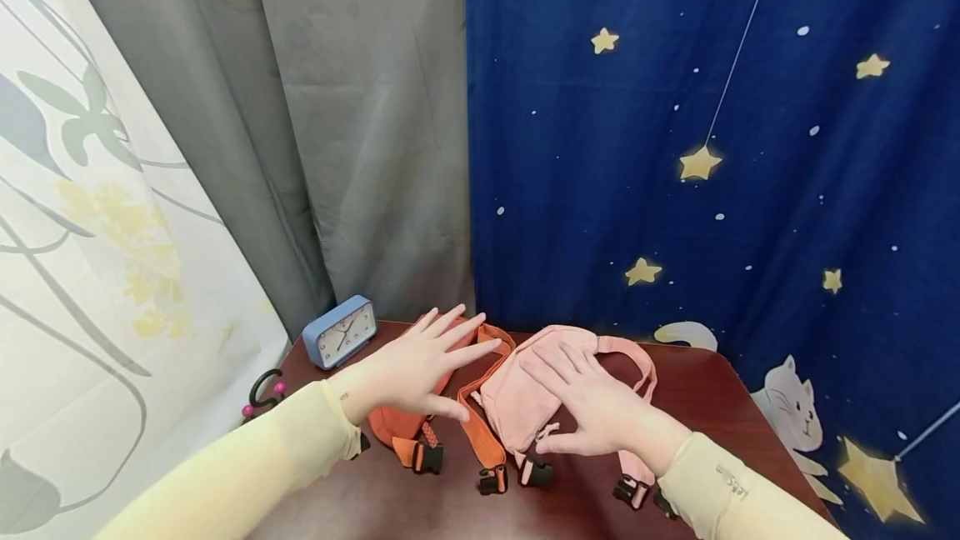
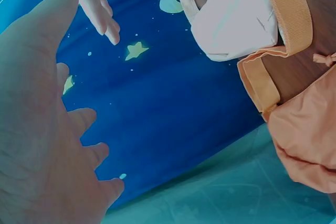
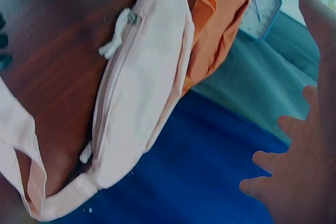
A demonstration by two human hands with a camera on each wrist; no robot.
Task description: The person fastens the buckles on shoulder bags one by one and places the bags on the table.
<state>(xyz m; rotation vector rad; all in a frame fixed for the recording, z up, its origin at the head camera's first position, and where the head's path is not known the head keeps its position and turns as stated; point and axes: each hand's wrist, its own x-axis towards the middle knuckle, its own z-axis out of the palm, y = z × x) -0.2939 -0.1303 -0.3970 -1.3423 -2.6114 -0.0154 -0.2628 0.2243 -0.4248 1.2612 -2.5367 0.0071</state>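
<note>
My left hand (image 1: 408, 369) is held with fingers spread, overlapping the orange waist bag (image 1: 386, 423) in the head view. Fingers also apart, my right hand (image 1: 600, 407) is over the pink waist bag (image 1: 513, 394). Neither hand grips anything; both wrist views show a gap between the palm and the bags. An orange strap (image 1: 483, 432) lies between the two bags, ending in a black buckle (image 1: 492, 480). The pink bag has a front zipper with a cord pull (image 3: 115, 38), seen in the right wrist view. Parts of both bags are hidden beneath the hands.
At the table's back left corner stands a blue alarm clock (image 1: 341, 332). A black curved object with pink beads (image 1: 264, 390) is at the left edge. Grey curtain (image 1: 375, 132) and blue star curtain (image 1: 570, 190) hang behind the dark red table (image 1: 705, 407).
</note>
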